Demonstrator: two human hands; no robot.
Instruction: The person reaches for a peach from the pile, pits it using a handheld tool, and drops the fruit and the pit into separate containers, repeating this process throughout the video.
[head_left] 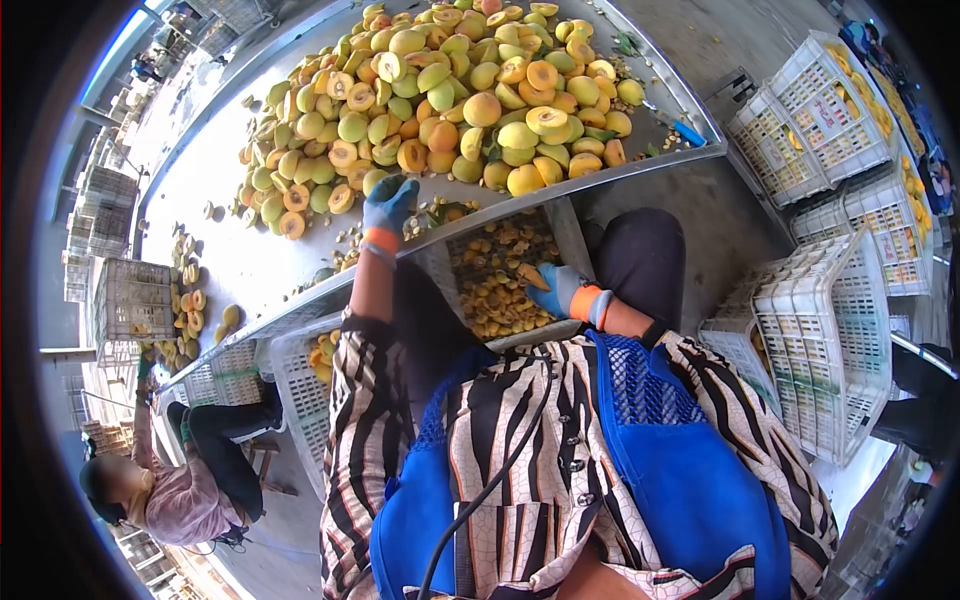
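My left hand (390, 208), in a blue-grey glove with an orange cuff, is at the front edge of the peach pile. Its fingers curl beside a yellow-green peach (374, 181); whether they grip anything is hidden. My right hand (560, 289), gloved the same way, is closed on an orange-tan piece that looks like a peach half (532, 275). It is above a crate (572, 240) between my knees, which holds many cut yellow pieces. Whole and halved peaches (430, 100), some showing pits, are heaped on the metal table (185, 185).
A blue-handled tool (689, 134) lies at the table's right corner. White plastic crates (815, 340) stand to my right, some with fruit. Another crate (300, 385) is by my left leg. A seated co-worker (190, 495) is at the left, near more peaches.
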